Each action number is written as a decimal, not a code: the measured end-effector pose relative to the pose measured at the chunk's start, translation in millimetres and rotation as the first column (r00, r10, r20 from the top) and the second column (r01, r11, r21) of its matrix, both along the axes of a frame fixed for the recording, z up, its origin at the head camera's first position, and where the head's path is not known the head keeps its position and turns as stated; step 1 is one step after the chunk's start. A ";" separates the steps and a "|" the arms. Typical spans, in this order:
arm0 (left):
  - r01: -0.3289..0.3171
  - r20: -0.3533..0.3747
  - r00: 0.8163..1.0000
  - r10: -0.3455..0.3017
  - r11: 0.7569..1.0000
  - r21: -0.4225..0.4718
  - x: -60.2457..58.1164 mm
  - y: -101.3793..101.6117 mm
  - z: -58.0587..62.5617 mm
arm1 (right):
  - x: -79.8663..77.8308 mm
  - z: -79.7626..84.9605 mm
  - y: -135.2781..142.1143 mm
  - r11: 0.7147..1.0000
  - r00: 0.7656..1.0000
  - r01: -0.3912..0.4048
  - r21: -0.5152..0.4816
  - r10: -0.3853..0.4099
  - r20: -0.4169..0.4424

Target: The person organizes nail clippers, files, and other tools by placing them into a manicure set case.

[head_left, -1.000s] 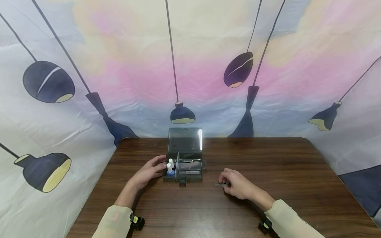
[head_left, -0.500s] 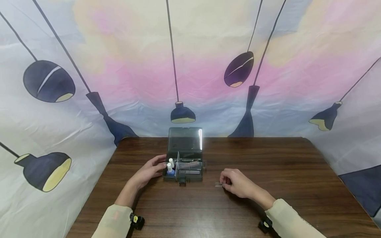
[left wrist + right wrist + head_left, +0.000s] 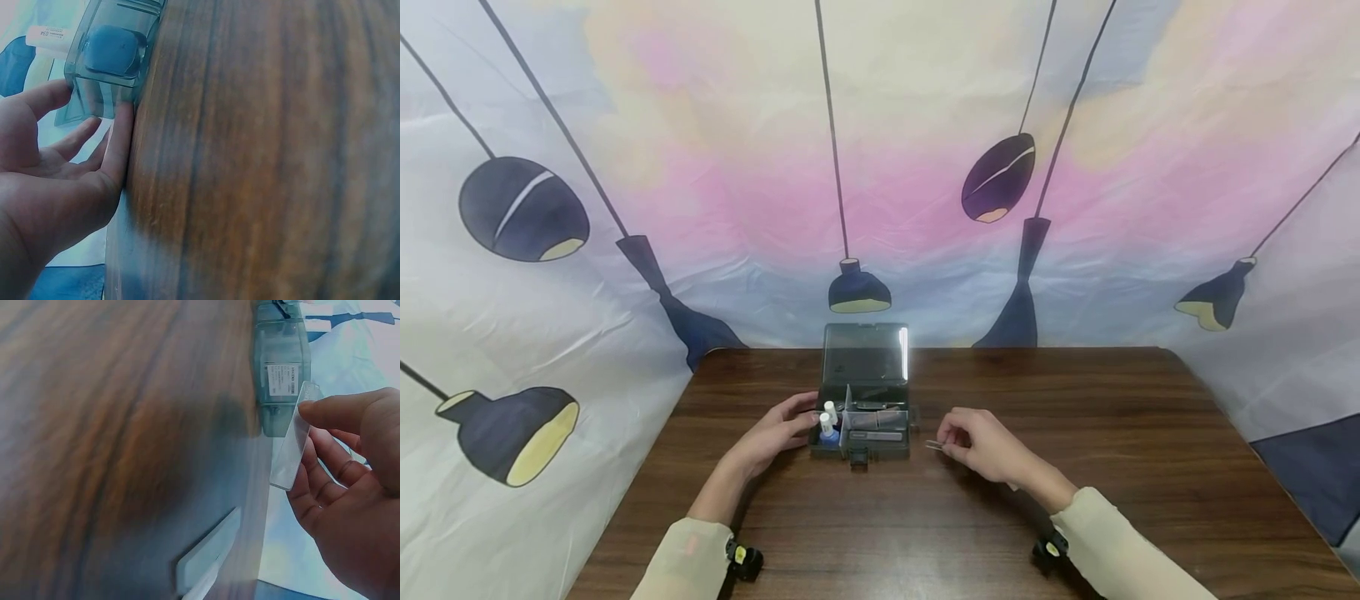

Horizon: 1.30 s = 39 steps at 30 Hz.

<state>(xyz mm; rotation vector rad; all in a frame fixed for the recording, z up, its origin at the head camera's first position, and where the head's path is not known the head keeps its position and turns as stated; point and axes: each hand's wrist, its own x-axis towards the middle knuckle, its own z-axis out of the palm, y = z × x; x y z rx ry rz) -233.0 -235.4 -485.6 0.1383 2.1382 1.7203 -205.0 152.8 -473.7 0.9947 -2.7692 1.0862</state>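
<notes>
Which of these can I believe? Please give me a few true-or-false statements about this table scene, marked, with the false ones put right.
1. The person's left grip touches the translucent dark plastic box. True.
2. The box's lid is closed. False: the lid stands open.
3. The person's right grip pinches a thin, translucent, rectangular strip. True.
4. The small bottles with white caps lie outside the box. False: the small white-capped bottles stand in its left compartment.
5. The tabletop is plain white. False: the tabletop is brown with a wood grain.
6. A pastel backdrop picturing dark lamps hangs behind it. True.
</notes>
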 end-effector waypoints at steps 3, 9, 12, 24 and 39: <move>-0.004 0.004 1.000 0.004 1.000 0.000 -0.1 -0.4 -0.6 | -3.7 2.4 -7.2 1.000 1.000 -0.008 -0.028 0.008 -0.015; -0.007 0.006 1.000 0.007 1.000 0.002 0.5 -1.0 -1.2 | -9.8 6.5 -21.8 0.997 0.999 -0.031 -0.065 0.029 -0.037; -0.013 0.007 1.000 0.013 1.000 0.002 0.9 -1.2 -1.1 | -12.7 10.7 -30.3 0.997 0.998 -0.042 -0.061 0.039 -0.047; -0.013 -0.003 1.000 0.013 1.000 0.001 0.9 0.2 0.7 | -20.6 21.8 -60.6 0.996 0.997 -0.067 -0.059 0.064 -0.049; -0.021 0.001 1.000 0.021 1.000 0.000 0.8 2.0 0.1 | -26.2 25.5 -85.6 0.993 0.996 -0.091 -0.079 0.090 -0.018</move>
